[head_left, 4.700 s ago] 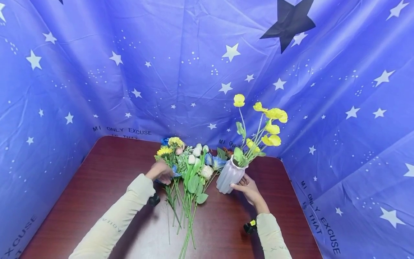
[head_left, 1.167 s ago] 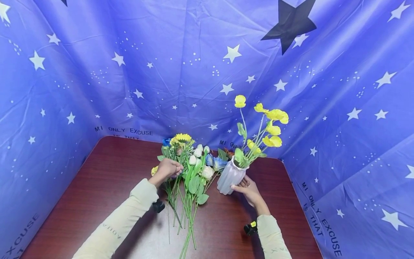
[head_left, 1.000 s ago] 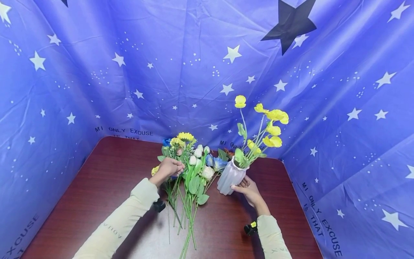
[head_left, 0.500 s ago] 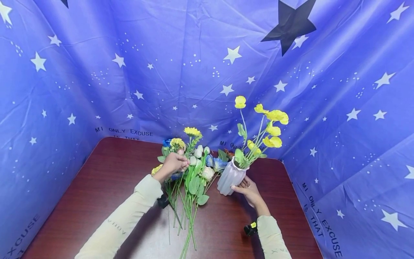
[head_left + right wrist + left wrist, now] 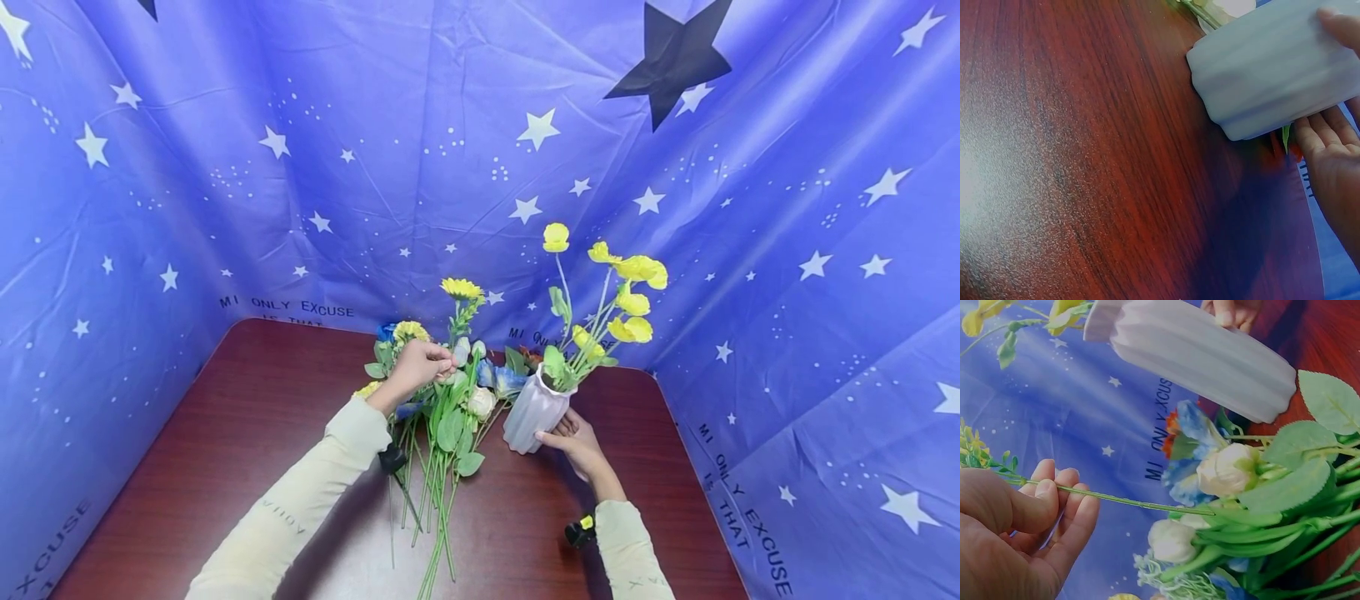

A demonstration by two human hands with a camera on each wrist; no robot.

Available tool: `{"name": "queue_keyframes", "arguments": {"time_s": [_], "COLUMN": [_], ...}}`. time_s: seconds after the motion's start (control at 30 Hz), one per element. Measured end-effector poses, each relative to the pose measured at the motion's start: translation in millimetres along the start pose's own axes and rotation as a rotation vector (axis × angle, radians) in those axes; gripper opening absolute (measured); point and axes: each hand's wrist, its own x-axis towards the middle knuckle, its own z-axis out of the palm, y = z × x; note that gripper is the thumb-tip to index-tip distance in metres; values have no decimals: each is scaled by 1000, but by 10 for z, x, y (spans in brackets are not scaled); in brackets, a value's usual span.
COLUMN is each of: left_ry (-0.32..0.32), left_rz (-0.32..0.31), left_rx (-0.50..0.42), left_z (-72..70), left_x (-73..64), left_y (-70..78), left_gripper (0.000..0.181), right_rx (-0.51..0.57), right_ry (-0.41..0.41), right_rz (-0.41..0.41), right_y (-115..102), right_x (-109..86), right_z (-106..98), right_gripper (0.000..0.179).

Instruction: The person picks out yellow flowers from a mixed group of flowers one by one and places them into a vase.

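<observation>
Left hand (image 5: 415,367): flower (image 5: 461,312) upright, bloom (image 5: 462,288) up

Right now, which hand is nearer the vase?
Right: the right hand grips the vase; the left hand is apart, off to its left, pinching a yellow flower's stem.
</observation>
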Motion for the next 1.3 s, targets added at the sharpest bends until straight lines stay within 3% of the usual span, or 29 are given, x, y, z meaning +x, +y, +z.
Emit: {"name": "queue_keyframes", "arguments": {"time_s": [0.17, 0.37, 0.6, 0.73, 0.87, 1.3], "left_ry": [-25, -69, -193, -266, -299, -407], "left_rz": [-4, 9, 31, 61, 91, 212], "left_rx": [-32, -3, -36, 4, 34, 18], "left_z": [36, 52, 23, 1, -2, 140], "left_x": [23, 50, 72, 86, 111, 205], "left_y": [70, 169, 320, 421, 524, 861], "left_gripper": [15, 15, 18, 17, 17, 18], "right_rx": [0, -18, -15, -28, -17, -6], "right_ry": [-7, -13, 2, -1, -6, -15], "right_rz": [-9, -14, -6, -6, 0, -2], "right_y": [3, -2, 3, 2, 5, -17], "right_x": [-6, -14, -5, -7, -5, -11], "right_z": [0, 1, -2, -12, -20, -11], "right_gripper": [82, 80, 80, 81, 82, 81]}}
